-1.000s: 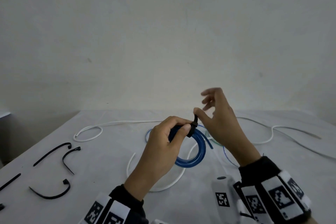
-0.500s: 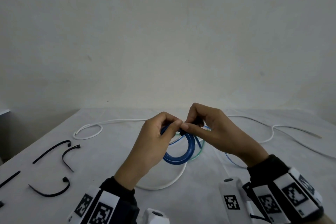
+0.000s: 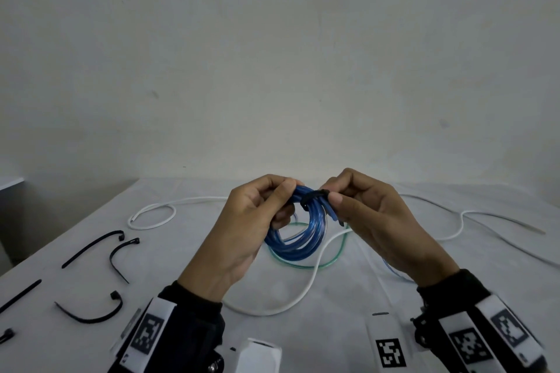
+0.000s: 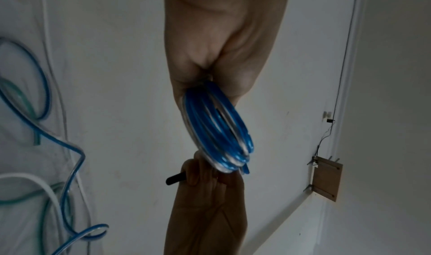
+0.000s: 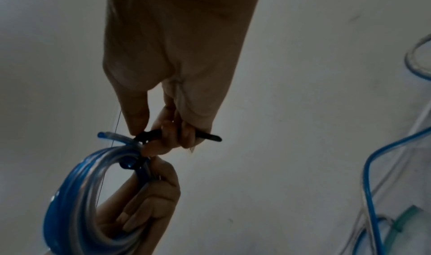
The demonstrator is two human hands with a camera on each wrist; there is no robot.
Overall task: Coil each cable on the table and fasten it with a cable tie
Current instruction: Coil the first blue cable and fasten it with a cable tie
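Note:
A coiled blue cable (image 3: 298, 235) hangs above the table between both hands. My left hand (image 3: 257, 215) grips the coil's top left part, fingers curled round the strands (image 4: 217, 128). A black cable tie (image 3: 315, 194) is wrapped round the coil's top. My right hand (image 3: 357, 206) pinches the tie's tail; its black end (image 5: 210, 136) sticks out past the fingers, and the tie's head (image 5: 142, 136) sits against the coil (image 5: 77, 194). The loose blue cable end (image 5: 109, 135) pokes out beside the tie.
Several black cable ties (image 3: 91, 247) lie at the table's left. A white cable (image 3: 306, 278) loops under the hands, a second white one (image 3: 472, 221) runs right, and a green cable (image 3: 330, 260) and a thin blue cable (image 3: 394, 272) lie below. The wall stands behind the table.
My right hand went from open fingers above the tie to a pinch on its tail. Both hands rose a little, and the coil tipped more upright.

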